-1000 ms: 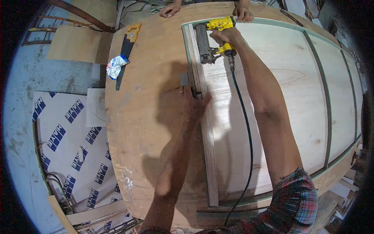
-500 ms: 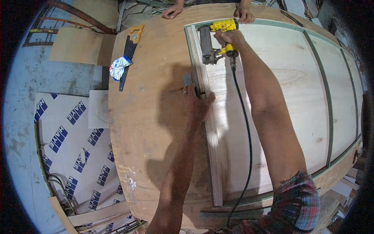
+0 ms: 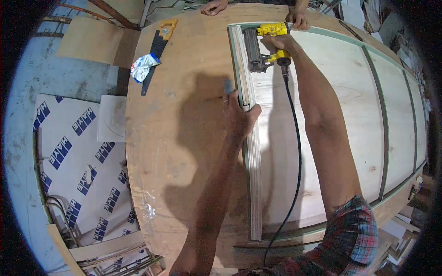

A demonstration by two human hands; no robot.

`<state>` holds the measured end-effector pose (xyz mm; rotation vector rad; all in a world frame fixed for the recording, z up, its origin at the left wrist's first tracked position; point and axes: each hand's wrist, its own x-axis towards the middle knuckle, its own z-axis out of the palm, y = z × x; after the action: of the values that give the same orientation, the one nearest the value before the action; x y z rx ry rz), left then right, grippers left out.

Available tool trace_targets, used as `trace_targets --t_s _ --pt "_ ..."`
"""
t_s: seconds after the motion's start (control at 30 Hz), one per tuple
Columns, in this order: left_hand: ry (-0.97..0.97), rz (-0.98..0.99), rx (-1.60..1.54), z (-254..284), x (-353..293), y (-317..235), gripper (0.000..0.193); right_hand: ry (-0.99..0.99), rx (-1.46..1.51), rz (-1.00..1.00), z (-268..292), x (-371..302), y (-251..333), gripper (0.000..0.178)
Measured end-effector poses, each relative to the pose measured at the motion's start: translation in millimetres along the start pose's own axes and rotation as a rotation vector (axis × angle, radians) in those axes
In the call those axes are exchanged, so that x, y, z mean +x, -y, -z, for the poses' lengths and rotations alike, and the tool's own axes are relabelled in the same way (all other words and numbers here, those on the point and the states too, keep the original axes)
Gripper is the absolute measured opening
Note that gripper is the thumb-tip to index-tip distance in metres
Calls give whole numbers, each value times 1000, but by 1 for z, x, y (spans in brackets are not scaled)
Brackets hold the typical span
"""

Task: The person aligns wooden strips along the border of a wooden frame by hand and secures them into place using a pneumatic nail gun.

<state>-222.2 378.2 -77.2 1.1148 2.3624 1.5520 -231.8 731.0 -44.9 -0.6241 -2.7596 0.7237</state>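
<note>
My right hand is wrapped around the handle of a yellow and black nail gun. The gun lies over the far end of a pale plywood panel, its dark magazine by the panel's left edge. Along that edge run layered wooden strips. My left hand grips these strips partway down, thumb on top and fingers over the outer side. A small flat grey piece sticks out at its fingertips; whether the fingers hold it I cannot tell.
A black hose trails from the gun toward me. Another person's hands rest at the table's far edge. A handsaw with a crumpled packet on it lies at left on the wooden tabletop. Green strips cross the panel.
The whole view has shifted slightly. My left hand's thumb shows more clearly over the strips. The nail gun stays at the panel's far left corner in my right hand.
</note>
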Motion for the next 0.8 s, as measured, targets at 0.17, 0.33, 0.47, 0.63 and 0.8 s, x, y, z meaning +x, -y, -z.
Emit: trace_targets --t_s 0.17,0.33,0.47,0.63,0.8 --pt "57 109 -72 -6 -1 -10 60 147 84 -293 3 -2 -11 58" --pt "48 111 53 -7 -1 -2 70 -32 188 -335 -9 -2 -17 58" --pt "74 111 2 -8 1 9 69 -144 16 -218 -16 6 -25 54" --pt "48 63 -18 -8 2 -9 67 -23 369 -306 -12 -1 -25 53" --pt "60 146 -80 -14 1 -9 62 -220 227 -377 -8 -36 -29 64"
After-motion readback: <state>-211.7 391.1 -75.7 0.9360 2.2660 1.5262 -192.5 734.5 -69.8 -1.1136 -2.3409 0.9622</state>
